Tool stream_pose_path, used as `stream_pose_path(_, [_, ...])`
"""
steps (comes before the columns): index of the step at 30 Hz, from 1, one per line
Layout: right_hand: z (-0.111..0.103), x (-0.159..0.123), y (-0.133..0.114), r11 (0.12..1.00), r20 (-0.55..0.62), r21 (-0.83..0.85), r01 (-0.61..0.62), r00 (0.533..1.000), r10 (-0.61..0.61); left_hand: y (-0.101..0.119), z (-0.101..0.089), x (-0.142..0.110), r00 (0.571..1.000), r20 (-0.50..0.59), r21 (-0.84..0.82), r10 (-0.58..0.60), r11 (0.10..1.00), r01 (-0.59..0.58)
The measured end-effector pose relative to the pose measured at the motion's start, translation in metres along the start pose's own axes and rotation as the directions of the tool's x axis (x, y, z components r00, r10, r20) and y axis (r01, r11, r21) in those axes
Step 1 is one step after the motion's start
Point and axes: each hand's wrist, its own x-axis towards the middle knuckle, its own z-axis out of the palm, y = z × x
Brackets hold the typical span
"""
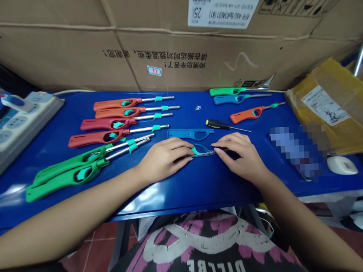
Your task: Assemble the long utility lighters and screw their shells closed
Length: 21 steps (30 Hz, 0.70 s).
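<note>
A blue lighter body with a teal trigger lies low over the table between my two hands. My left hand is closed around its handle end, and the fingers cover most of that part. At the other end, the fingertips of my right hand pinch the front, where the metal tube begins; the tube is mostly hidden under the hand. Just beyond lies a loose blue handle shell. A yellow-and-black screwdriver rests behind my right hand, its shaft pointing right.
Orange, red and green long lighters line the left side. Green, blue and orange ones lie at the back right. A power strip, taped box, white mouse and big carton surround the blue table.
</note>
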Motion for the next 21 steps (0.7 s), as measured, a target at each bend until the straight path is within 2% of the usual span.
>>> stream_pose_path(4, [-0.007,0.026,0.004,0.982,0.066,-0.094,0.161,0.986,-0.155,-0.001,-0.007,0.004,0.999,-0.047,-0.031,0.004,0.999,-0.005])
stream_pose_path(8, [-0.005,0.062,0.009,0.953,0.271,-0.127,0.274,0.934,-0.232,-0.012,-0.017,0.007,0.992,-0.121,0.062,-0.028,0.997,0.036])
stream_pose_path(10, [-0.001,0.072,0.011,0.959,0.34,-0.072,0.273,0.911,-0.234,-0.019,-0.021,0.007,0.99,-0.122,0.102,-0.065,0.992,0.078])
stream_pose_path(16, [0.007,0.065,0.009,0.96,0.246,-0.044,0.277,0.934,-0.259,-0.034,-0.023,0.004,0.999,-0.043,0.174,-0.021,0.984,0.028])
stream_pose_path(21, [0.007,0.058,0.008,0.976,0.093,0.104,0.19,0.975,-0.2,-0.038,-0.026,0.004,0.999,-0.047,0.24,0.019,0.971,-0.007])
